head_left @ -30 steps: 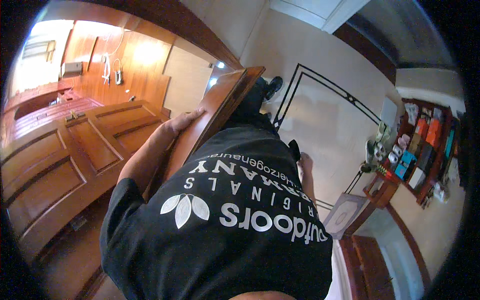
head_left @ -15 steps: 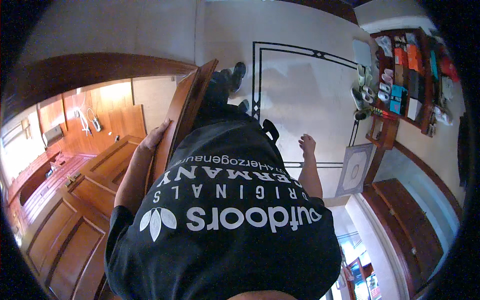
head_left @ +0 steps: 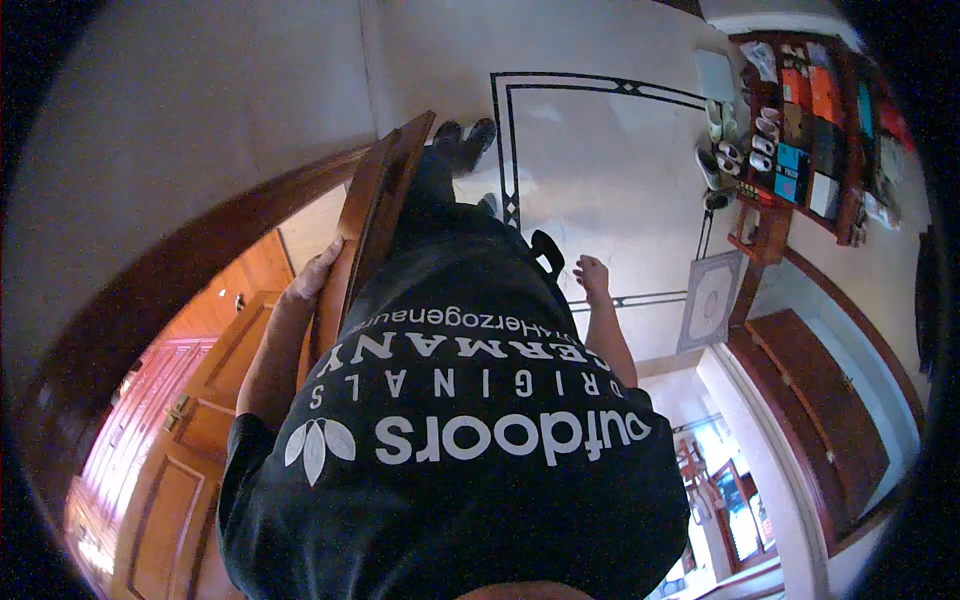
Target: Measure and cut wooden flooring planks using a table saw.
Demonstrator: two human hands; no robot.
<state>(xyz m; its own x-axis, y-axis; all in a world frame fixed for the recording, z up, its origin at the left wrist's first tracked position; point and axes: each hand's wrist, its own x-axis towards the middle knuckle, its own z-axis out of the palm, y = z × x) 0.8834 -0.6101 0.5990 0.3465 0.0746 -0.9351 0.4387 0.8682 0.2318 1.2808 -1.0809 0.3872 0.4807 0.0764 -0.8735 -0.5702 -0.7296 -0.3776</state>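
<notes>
My left hand (head_left: 318,267) grips the edge of a long varnished wooden panel (head_left: 386,176), which runs upright along my left side, beside my dark trouser leg. My fingers are partly hidden by the panel. My right hand (head_left: 592,275) hangs at my right side over the pale floor, fingers loosely curled and apart, with nothing visible in them. My black printed T-shirt fills the lower middle of the view. My dark shoes (head_left: 470,148) show beyond the panel's top end.
A paneled door (head_left: 175,470) and wood-lined room lie through the doorway at left. At right are a shoe rack (head_left: 835,215) with boxes and shoes, several loose shoes (head_left: 712,170), a patterned mat (head_left: 708,305) and a wooden door (head_left: 810,405). A bright doorway shows lower right.
My body has turned with the panel: the left doorway has slid down and shrunk, and the shoe rack has moved up. My right hand has come into fuller view. My left grip is unchanged.
</notes>
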